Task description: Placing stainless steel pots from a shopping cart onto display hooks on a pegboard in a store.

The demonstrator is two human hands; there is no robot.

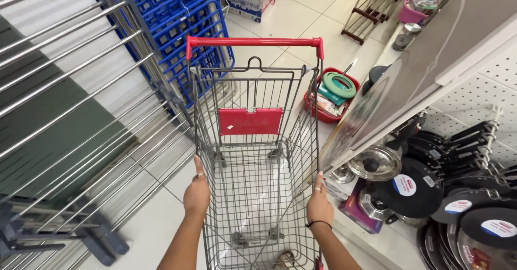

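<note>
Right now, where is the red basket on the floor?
In the head view, the red basket sits on the floor just right of the shopping cart, below the shelf of pans.

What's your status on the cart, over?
Left hand and right hand each gripping a side rim of the wire shopping cart. Cart empty. Red basket on the floor ahead right; blue racks ahead left.

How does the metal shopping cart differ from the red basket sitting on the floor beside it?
The shopping cart is bare grey wire with a red handle bar; the red basket is solid red plastic. The cart looks empty, while the basket holds a coiled green hose and small packages. The left hand and right hand grip the cart's rim; nothing touches the basket. The cart is far larger. Both stand on the white tiled floor.
</note>
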